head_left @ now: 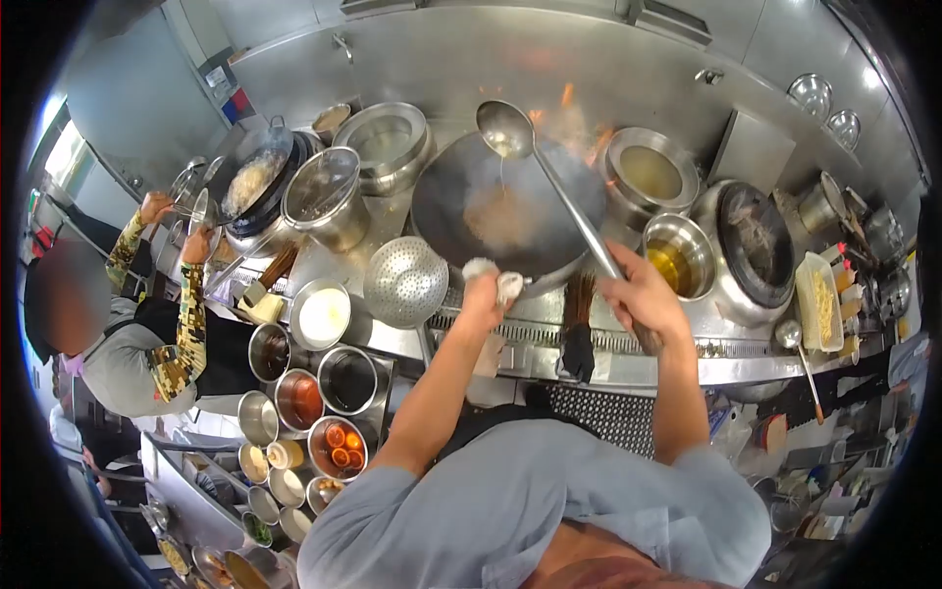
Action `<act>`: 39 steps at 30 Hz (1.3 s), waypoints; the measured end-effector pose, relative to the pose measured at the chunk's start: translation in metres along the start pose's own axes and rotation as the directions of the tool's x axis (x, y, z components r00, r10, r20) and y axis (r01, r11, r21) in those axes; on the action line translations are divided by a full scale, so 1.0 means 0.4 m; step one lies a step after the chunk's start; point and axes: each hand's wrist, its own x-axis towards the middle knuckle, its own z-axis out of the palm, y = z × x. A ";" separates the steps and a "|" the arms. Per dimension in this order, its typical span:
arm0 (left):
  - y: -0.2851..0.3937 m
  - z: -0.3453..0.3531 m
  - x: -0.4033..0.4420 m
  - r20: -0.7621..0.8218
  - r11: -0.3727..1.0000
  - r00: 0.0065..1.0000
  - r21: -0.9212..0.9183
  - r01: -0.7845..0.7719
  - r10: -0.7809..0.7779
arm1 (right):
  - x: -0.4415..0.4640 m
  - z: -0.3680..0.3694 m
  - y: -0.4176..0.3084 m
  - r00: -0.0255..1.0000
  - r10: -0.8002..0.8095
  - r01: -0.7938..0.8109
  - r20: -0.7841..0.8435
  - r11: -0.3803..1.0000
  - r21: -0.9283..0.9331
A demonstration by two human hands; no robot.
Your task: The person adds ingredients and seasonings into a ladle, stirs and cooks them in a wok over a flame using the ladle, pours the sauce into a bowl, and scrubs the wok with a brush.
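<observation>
Steel kitchen wall (412, 59); left hand (488, 297) grips white cloth (509, 286), right hand (643, 294) grips ladle (569, 201) over wok (442, 201).

Green-and-tan camouflage sleeves (180, 361); grey shirt (471, 501).

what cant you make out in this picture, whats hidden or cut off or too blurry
All in the head view:
- Wok rim beneath the white cloth: covered by the cloth and left hand.
- What the brownish food is: hazy and too small.
- Part of the ladle handle: inside the right hand.
- Burner below the wok: hidden by the wok itself.
- The person's feet: hidden by their torso.
</observation>
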 end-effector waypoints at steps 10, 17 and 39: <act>0.017 0.011 -0.090 0.094 0.996 0.993 0.039 -0.079 0.075 | 0.021 -0.001 0.009 0.999 -0.032 0.028 0.042 0.995 0.097; 0.036 0.024 -0.063 -0.019 0.992 0.996 0.097 -0.083 0.086 | 0.114 0.006 0.131 0.995 0.088 -0.092 0.041 0.991 0.102; 0.028 -0.143 0.035 0.290 0.986 0.947 0.130 0.102 -0.137 | 0.278 0.014 0.301 0.972 0.213 -0.227 0.097 0.957 0.181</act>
